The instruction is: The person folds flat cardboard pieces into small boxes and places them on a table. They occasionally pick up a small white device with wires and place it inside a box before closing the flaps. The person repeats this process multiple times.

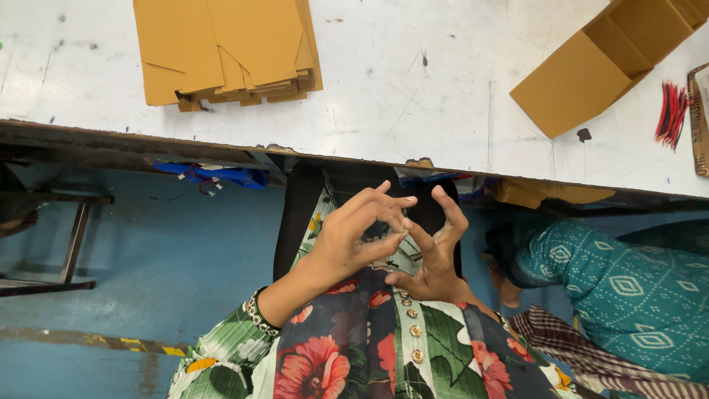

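Both hands are up in front of the lap, below the edge of the white surface (pixel 413 96), fingers meeting in the middle. The left hand (pixel 353 240) comes in from the left with thumb and forefinger curled toward each other, fingertips brushing the right hand (pixel 436 251), which stands more upright with its fingers fanned and loosely bent. Something tiny may be pinched between them, but it is too small and too hidden to tell, so whether either hand actually grips anything cannot be said. Nearest to them is the flowered garment (pixel 369 347) with its row of buttons (pixel 411 329), lying just under the wrists. The cardboard is well apart, all of it up on the surface and away from the person: the stack of flat box blanks (pixel 229 48) lies up and to the left, nearer the left hand, and the folded-up cardboard box (pixel 613 63) lies up and to the right, its long axis slanting toward the far right corner, nearer the right hand. Red wires (pixel 670 114) sit by the right edge, and another person in teal cloth (pixel 628 288) crouches beside
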